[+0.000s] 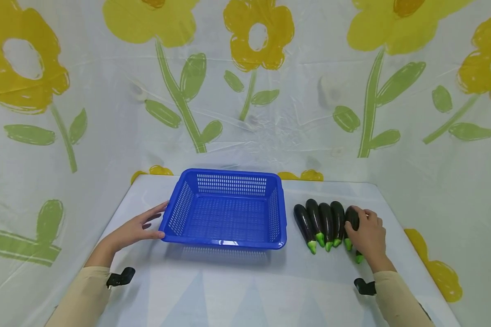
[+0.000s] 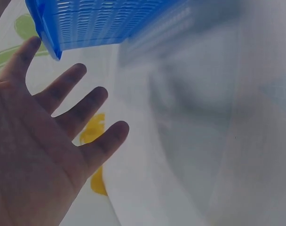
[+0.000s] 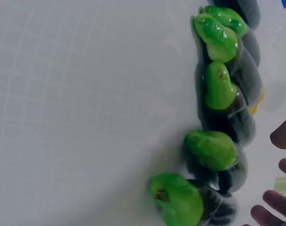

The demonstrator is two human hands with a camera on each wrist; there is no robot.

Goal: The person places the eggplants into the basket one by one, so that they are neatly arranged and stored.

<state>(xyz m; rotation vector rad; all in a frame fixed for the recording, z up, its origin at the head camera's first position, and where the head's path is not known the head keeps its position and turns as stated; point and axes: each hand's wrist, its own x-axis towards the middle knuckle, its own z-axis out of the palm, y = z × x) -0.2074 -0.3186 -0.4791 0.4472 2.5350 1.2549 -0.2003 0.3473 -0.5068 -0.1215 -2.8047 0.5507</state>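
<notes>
Five dark eggplants [image 1: 325, 221] with green stem caps are lined up side by side on a white-covered table [image 1: 237, 286], just right of a blue slatted basket [image 1: 225, 236], which is seen to hold nothing. The rightmost eggplant [image 1: 352, 217] is covered by the right hand [image 1: 366, 234], whose fingers are curled over its top in a grip; its green cap is seen poking out below the palm. The basket's near left corner is touched by the left hand [image 1: 137, 229], held wide with fingers straight. Behind the table, a wrinkled sheet printed with yellow flowers [image 1: 258, 34] is hung. A slip is judged possible: the skins look smooth and glossy, so a loose grip could let the eggplant roll away. Its neighbours lie touching, so they could be nudged out of line as it is lifted
</notes>
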